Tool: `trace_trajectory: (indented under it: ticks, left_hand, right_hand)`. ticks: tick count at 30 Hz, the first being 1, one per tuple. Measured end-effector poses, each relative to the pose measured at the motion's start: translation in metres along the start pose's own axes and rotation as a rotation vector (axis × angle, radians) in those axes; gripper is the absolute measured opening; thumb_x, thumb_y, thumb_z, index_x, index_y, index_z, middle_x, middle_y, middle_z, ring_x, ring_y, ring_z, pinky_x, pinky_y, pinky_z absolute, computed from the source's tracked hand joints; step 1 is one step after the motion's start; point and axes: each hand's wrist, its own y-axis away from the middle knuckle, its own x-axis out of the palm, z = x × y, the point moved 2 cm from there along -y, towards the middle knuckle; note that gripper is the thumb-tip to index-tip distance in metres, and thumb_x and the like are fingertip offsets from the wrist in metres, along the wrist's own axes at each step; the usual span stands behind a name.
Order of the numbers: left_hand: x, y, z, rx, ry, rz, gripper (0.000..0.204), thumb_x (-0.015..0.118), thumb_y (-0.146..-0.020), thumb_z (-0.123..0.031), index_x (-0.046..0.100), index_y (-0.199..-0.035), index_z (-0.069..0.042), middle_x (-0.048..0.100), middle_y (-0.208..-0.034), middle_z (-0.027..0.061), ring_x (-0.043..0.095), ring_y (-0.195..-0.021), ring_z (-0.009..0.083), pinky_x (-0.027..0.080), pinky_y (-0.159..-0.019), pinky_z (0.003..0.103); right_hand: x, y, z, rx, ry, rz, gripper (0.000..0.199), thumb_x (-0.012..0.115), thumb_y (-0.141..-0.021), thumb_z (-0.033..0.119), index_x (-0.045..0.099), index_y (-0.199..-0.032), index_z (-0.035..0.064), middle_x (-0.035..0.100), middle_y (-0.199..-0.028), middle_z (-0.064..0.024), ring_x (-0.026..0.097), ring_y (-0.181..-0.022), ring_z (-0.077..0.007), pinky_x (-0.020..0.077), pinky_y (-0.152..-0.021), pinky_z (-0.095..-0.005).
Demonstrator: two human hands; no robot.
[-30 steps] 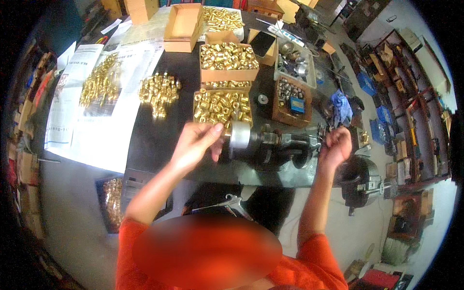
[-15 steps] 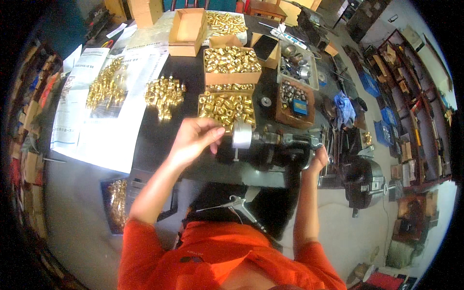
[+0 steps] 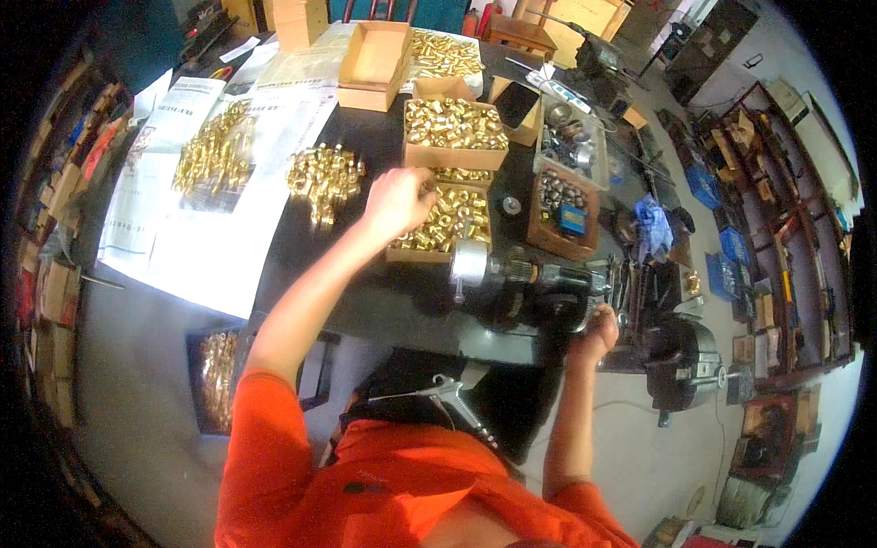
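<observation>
My left hand is over the left side of a cardboard box filled with brass fittings. Its fingers curl inward; whatever they may hold is hidden. Just in front of that box stands a small dark bench machine with a silver drum-shaped head at its left end. At the machine's right end is my right hand, fingers bent closed against a small part I cannot make out. A loose pile of brass fittings lies left of my left hand.
Behind stands a second, fuller box of brass fittings, with an open carton beyond. Newspaper bearing more brass pieces covers the left. Trays of metal parts, wrenches and a vise are rightward. An air gun lies near my waist.
My left hand has moved from beside the machine's silver head, away from me, to over the box of brass fittings. My right hand stays at the machine's right end, slightly lower. The view has shifted slightly.
</observation>
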Motion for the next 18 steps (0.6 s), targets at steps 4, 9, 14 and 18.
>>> trace_trajectory:
  ticks: [4, 9, 14, 18]
  left_hand:
    - [-0.029, 0.025, 0.012, -0.005, 0.138, -0.025, 0.019, 0.064, -0.073, -0.014, 0.063, -0.086, 0.000, 0.063, -0.074, 0.0126, 0.062, -0.069, 0.0215, 0.047, -0.065, 0.030]
    - [-0.059, 0.082, 0.086, -0.235, 0.216, -0.174, 0.012, 0.059, -0.073, -0.008, 0.063, -0.082, -0.002, 0.063, -0.072, 0.0136, 0.062, -0.065, 0.0224, 0.047, -0.061, 0.032]
    - [-0.061, 0.113, 0.119, -0.257, -0.027, -0.152, 0.018, 0.054, -0.072, -0.006, 0.062, -0.089, -0.004, 0.061, -0.072, 0.0170, 0.061, -0.068, 0.0309, 0.048, -0.063, 0.037]
    - [-0.054, 0.093, 0.106, -0.281, -0.188, -0.117, 0.025, 0.060, -0.072, -0.017, 0.058, -0.094, -0.005, 0.061, -0.071, 0.0162, 0.060, -0.068, 0.0320, 0.047, -0.061, 0.041]
  right_hand:
    - [0.006, 0.004, 0.002, 0.003, -0.034, -0.047, 0.012, 0.047, -0.081, 0.013, 0.052, -0.079, 0.0033, 0.045, -0.062, 0.0014, 0.036, -0.050, -0.0065, 0.0250, -0.041, -0.0192]
    - [0.007, 0.008, 0.001, 0.043, -0.014, -0.126, 0.011, 0.045, -0.080, 0.012, 0.053, -0.077, 0.0051, 0.038, -0.060, 0.0033, 0.034, -0.051, -0.0062, 0.0247, -0.045, -0.0199]
    - [-0.002, 0.003, -0.006, 0.100, -0.015, -0.091, 0.012, 0.045, -0.079, 0.011, 0.053, -0.071, 0.0083, 0.035, -0.061, 0.0058, 0.031, -0.054, -0.0052, 0.0239, -0.049, -0.0201]
    - [0.003, 0.006, 0.001, 0.056, 0.045, -0.099, 0.011, 0.046, -0.080, 0.014, 0.053, -0.074, 0.0079, 0.038, -0.061, 0.0049, 0.032, -0.052, -0.0059, 0.0257, -0.049, -0.0217]
